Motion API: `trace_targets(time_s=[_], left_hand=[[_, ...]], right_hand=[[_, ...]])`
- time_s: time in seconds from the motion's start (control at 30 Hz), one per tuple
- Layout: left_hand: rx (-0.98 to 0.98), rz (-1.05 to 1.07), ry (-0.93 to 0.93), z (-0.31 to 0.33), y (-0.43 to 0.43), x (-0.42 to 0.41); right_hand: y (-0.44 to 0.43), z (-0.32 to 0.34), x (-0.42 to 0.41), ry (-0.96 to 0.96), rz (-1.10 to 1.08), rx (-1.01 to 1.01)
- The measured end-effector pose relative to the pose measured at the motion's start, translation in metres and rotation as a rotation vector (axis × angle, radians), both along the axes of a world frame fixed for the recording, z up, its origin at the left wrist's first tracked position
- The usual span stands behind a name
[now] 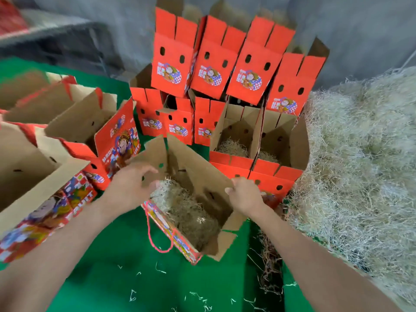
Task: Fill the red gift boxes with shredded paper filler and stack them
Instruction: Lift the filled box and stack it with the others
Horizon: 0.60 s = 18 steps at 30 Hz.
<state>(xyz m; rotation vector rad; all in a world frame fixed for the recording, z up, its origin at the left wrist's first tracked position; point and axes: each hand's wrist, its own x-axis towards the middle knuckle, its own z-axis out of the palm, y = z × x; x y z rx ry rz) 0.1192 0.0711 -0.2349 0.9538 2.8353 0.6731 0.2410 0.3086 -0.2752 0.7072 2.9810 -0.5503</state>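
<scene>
Red box sits mouth-up, long axis slanting far-left to near-right on green cloth, right hand gripping its flap, left hand too blurry to tell, grey wall behind.

Arms forward; left hand blurred, right hand fingers curled.

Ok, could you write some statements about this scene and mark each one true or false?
1. The front box already holds filler. True.
2. The right hand grips a flap of that box. True.
3. The big pile of loose filler lies on the person's left. False: it lies on the right.
4. The cloth under the boxes is blue. False: it is green.
5. The back boxes stand in two tiers, one on the other. True.
</scene>
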Motion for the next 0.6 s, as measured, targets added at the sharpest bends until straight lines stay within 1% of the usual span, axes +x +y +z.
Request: trace_targets(time_s=[0.07,0.1,0.13,0.2,0.23,0.3,0.33,0.37,0.4,0.43,0.47,0.53,0.6], left_hand=[[0.030,0.163,0.068,-0.010,-0.009,0.004],[0.057,0.229,0.059,-0.015,-0.012,0.008],[0.109,0.262,-0.012,-0.022,-0.014,0.011],[0.226,0.277,-0.301,-0.033,-0.017,0.017],[0.267,0.283,-0.443,-0.038,-0.017,0.020],[0.327,0.311,-0.627,-0.045,-0.017,0.024],[0.350,0.327,-0.689,-0.046,-0.017,0.026],[0.363,0.329,-0.734,-0.045,-0.016,0.027],[0.364,0.314,-0.753,-0.046,-0.017,0.028],[0.354,0.292,-0.738,-0.045,-0.017,0.028],[0.337,0.270,-0.705,-0.045,-0.018,0.026],[0.329,0.241,-0.668,-0.045,-0.020,0.021],[0.363,0.218,-0.706,-0.043,-0.021,0.013]], right_hand=[[-0.014,0.000,-0.016,-0.037,0.061,-0.066],[-0.019,-0.001,-0.021,-0.067,0.098,-0.083],[-0.023,-0.003,-0.025,-0.103,0.128,-0.096],[-0.025,-0.007,-0.028,-0.166,0.142,-0.114],[-0.025,-0.008,-0.028,-0.179,0.133,-0.172],[-0.030,-0.011,-0.022,-0.103,0.132,-0.470],[-0.034,-0.012,-0.018,-0.038,0.176,-0.580],[-0.038,-0.013,-0.014,-0.007,0.259,-0.580],[-0.040,-0.011,-0.011,-0.026,0.342,-0.502],[-0.040,-0.011,-0.011,-0.065,0.403,-0.379],[-0.040,-0.008,-0.013,-0.116,0.440,-0.213],[-0.038,0.001,-0.023,-0.224,0.441,0.100],[-0.042,0.007,-0.040,-0.255,0.401,0.293]])
